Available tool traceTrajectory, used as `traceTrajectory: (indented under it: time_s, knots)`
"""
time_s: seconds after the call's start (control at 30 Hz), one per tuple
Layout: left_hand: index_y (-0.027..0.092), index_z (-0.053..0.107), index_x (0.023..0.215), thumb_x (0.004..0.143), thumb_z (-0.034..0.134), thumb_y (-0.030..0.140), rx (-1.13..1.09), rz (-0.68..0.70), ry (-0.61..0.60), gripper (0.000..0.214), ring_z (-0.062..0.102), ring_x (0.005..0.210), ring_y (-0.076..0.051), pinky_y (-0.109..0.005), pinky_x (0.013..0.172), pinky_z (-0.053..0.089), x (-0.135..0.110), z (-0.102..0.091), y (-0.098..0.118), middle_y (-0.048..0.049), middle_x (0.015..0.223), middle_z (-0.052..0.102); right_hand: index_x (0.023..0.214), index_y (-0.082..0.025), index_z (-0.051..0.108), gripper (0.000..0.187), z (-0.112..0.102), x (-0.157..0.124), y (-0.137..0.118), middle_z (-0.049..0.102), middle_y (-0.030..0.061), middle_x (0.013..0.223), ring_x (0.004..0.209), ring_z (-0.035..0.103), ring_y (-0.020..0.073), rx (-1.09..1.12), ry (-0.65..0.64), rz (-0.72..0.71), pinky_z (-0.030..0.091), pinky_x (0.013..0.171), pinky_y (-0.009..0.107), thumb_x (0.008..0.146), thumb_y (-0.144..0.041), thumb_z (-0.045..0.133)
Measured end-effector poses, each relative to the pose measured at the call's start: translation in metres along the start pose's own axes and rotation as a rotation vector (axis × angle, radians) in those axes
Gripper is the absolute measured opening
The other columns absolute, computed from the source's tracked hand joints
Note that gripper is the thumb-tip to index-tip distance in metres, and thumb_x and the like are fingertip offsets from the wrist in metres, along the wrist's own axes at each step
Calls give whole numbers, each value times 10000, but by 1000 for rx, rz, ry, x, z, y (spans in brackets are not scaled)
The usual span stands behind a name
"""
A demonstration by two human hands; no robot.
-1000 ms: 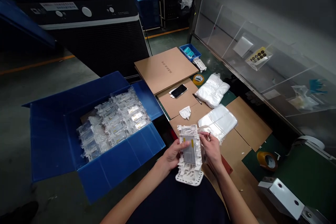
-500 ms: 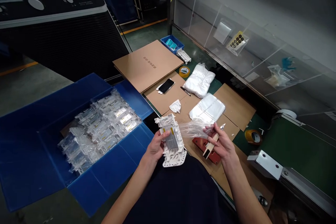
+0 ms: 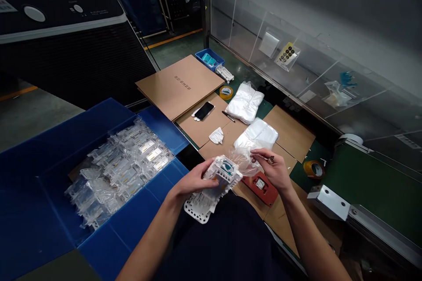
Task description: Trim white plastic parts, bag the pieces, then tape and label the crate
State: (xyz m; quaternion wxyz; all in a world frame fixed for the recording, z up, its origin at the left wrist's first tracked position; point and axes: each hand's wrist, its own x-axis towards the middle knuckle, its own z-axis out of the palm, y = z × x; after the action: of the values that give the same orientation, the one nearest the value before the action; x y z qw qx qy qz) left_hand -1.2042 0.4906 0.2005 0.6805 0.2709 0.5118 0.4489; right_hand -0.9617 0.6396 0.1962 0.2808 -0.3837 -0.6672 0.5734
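Observation:
In my left hand [image 3: 198, 180] is a white plastic housing [image 3: 224, 173], tilted, with a teal-and-white emblem on its near-right end and a perforated flange at the lower left. My right hand [image 3: 272, 169] pinches a thin clear plastic bag [image 3: 245, 160], which stretches across to the housing's end. A small dark tool end pokes out between the right fingers; most of that tool is hidden by the hand. Below the right hand lies a red block [image 3: 262, 189] with a pale square insert. Just beyond the bag is a stack of clear bags [image 3: 257, 134].
On the left, a blue box [image 3: 132, 204] holds several bagged white parts [image 3: 121, 167]. Cardboard sheets [image 3: 180, 83], a phone [image 3: 203, 111], tape rolls [image 3: 226, 92] and a white bag bundle [image 3: 245, 102] lie on the bench. A green conveyor [image 3: 379, 184] runs at the right.
The housing has turned in my left hand, its emblem end now toward the bag. My right hand has come a little closer, and the wooden-handled tool in it is now mostly hidden.

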Motion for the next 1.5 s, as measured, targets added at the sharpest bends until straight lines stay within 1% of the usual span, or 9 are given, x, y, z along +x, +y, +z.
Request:
traceTrajectory:
  time_s: [0.17,0.33,0.5,0.63,0.8,0.93,1.1,1.37,1.5]
  knots:
    - [301,359,1549,564,865,119,241,107,-28,1122,646,1059,-267,-300,882,517,8,19,14,-108,1645,274,1109,-275,746,352,-7,2,-21,720,65,1051,981,669,179,-289,-274,-335,555,816,342,976,-169,437]
    - [216,463,1491,549,872,128,205,33,35,1031,584,1218,-338,-340,958,484,20,29,7,-131,1367,614,1181,-280,711,403,-8,-8,-27,697,78,1082,974,635,177,-431,-508,-553,546,793,332,930,-78,469]
    - [243,305,1537,677,848,241,64,-91,157,1017,656,1114,-332,-397,900,522,23,23,-2,-139,1232,681,1319,-330,626,568,-9,-23,4,647,101,1249,1137,577,234,-677,-323,-632,569,779,358,885,-4,460]
    - [210,367,1459,668,870,254,-150,-76,318,938,671,1071,-307,-377,855,551,25,31,-14,-157,1225,672,1410,-299,545,671,22,-44,30,567,148,1290,1194,554,260,-615,-103,-585,591,822,392,834,38,475]
    - [181,515,1272,725,838,323,-380,-104,512,651,676,792,-195,-278,660,537,31,41,-43,-100,1029,702,1482,-279,452,761,62,-72,34,581,152,1282,1186,561,261,-467,-187,-584,592,858,423,809,75,436]
    - [165,618,1092,821,738,486,-400,-137,532,437,632,661,-151,-265,617,521,32,38,-57,-55,837,680,1382,-303,574,610,66,-79,30,556,149,1295,1199,564,268,-473,7,-472,589,873,433,871,20,490]
    - [172,628,1066,850,709,483,-386,-131,535,387,649,707,-144,-261,664,535,34,39,-61,-72,930,705,1167,-320,738,407,57,-76,18,546,112,1105,1044,582,231,-456,224,-390,566,738,351,877,-62,615]
    - [198,554,1200,794,754,383,-313,-149,563,489,632,651,-152,-251,570,495,35,39,-64,-46,878,667,1042,-268,751,187,52,-78,5,735,25,864,826,685,172,154,-204,111,544,777,317,958,-260,583]
    - [208,535,1218,762,731,251,-281,-149,511,498,644,679,-159,-248,580,493,34,41,-63,-56,922,677,1059,-253,733,199,47,-71,-6,696,20,842,783,657,156,191,-338,130,525,745,301,966,-318,570]
